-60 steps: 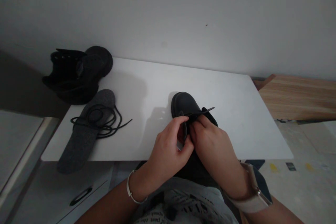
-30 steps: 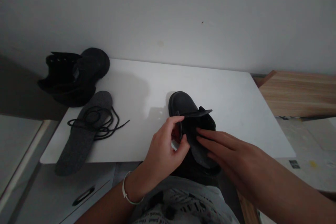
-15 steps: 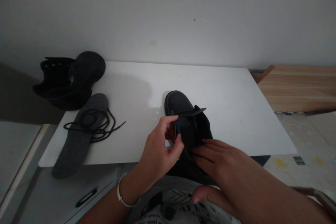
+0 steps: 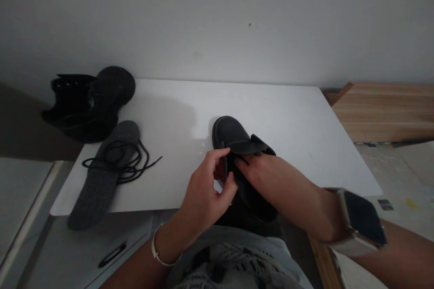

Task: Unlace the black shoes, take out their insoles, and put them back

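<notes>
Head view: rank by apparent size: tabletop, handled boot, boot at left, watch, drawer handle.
1. Tabletop
2. Handled boot and boot at left: unsure, first partly hidden
3. Watch
4. Drawer handle

The right hand (image 4: pixel 266 172), at the heel end of the black shoe (image 4: pixel 230 130) half a second ago, now reaches farther up the frame, fingers tucked in beneath the tongue (image 4: pixel 247 146). The tongue shows a broader face. The watch (image 4: pixel 362 217) is back in view at lower right. Against two seconds ago, the other boot (image 4: pixel 113 88) sits farther left.
</notes>
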Available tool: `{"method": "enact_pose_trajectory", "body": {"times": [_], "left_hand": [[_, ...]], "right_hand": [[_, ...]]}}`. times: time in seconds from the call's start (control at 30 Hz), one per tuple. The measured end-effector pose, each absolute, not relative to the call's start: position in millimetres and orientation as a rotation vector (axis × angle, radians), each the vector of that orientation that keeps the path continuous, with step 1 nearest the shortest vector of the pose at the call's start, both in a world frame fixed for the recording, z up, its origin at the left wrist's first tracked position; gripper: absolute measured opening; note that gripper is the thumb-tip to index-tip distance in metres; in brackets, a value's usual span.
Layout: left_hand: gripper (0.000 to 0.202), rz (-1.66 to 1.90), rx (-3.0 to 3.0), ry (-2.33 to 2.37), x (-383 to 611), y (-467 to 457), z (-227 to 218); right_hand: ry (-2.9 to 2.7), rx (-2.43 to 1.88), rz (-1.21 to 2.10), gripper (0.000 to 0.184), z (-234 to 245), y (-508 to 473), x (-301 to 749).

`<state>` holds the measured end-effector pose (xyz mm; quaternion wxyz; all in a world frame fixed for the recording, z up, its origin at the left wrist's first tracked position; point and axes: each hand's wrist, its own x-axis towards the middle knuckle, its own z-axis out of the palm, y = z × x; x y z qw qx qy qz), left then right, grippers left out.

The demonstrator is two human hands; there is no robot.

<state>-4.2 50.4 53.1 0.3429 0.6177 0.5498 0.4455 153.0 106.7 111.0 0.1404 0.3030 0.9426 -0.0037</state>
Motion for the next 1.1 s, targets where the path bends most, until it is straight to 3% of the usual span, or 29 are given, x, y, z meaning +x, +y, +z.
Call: {"method": "enact_pose_trajectory", "body": {"times": [0.3,0.6,1.1], "left_hand": [[0.043,1.157,1.585,1.402,-4,50,52],[0.043,1.170,1.619,1.411,-5,50,50],[0.043,1.159,1.611,1.384,-5,48,45]], "right_hand": [[2.804,0.557,0.182,0.037,94,127,151],[3.004,0.055,-0.003,0.012,110,138,169],[2.804,0.227,-0.010,0.019,108,138,167]]}}
